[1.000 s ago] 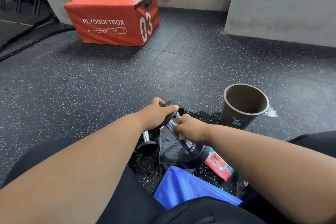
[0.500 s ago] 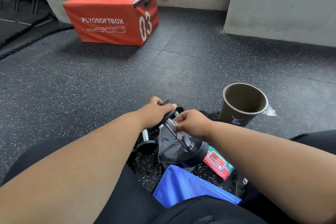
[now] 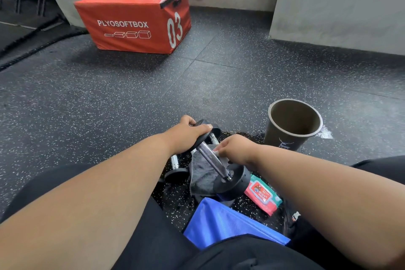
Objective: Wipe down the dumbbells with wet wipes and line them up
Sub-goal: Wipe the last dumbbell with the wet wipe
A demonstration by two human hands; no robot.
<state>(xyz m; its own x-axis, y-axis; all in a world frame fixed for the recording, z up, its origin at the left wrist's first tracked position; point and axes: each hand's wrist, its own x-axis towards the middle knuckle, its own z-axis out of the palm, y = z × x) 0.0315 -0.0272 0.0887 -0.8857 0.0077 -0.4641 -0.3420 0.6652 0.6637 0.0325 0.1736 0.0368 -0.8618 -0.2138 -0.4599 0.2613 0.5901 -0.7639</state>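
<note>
Knurled steel marks the handle of the black round-plated dumbbell (image 3: 213,160), tilted between the hands: the left hand (image 3: 186,136) grips its far, raised plate, while the right hand (image 3: 235,149) pinches a white wet wipe (image 3: 220,155) against the handle, nearer the low plate.

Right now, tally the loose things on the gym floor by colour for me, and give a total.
Black and chrome dumbbells: 2, one held, one lying behind
Red: 2, soft plyo box, wet wipes pack
Grey cloth: 1
Dark paper cup: 1
Blue bag: 1
Total: 7
</note>
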